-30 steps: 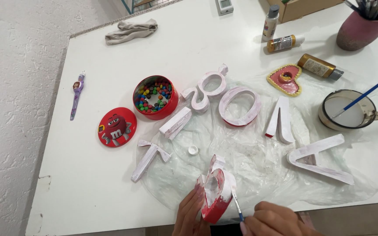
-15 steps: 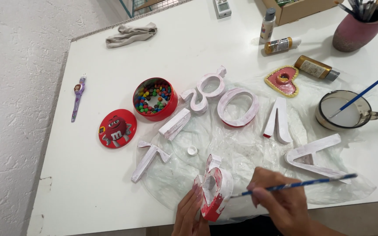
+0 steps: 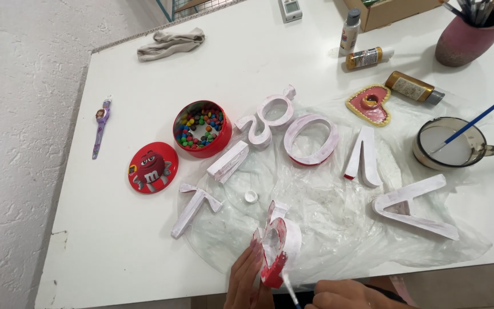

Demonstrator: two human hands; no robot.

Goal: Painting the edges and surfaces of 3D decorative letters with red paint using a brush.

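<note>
Brush's swung back down from out right — right hand (image 3: 341, 296) pinches it against the red letter (image 3: 275, 245), gripped by left hand (image 3: 247, 283) at table's (image 3: 115, 240) near edge. Thin, even strokes — steady.

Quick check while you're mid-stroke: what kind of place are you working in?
Probably a home craft table: white-painted block letters lie on a clear plastic sheet, a glass mug of white paint holds a blue brush, and a pink pot of brushes stands behind.
</note>
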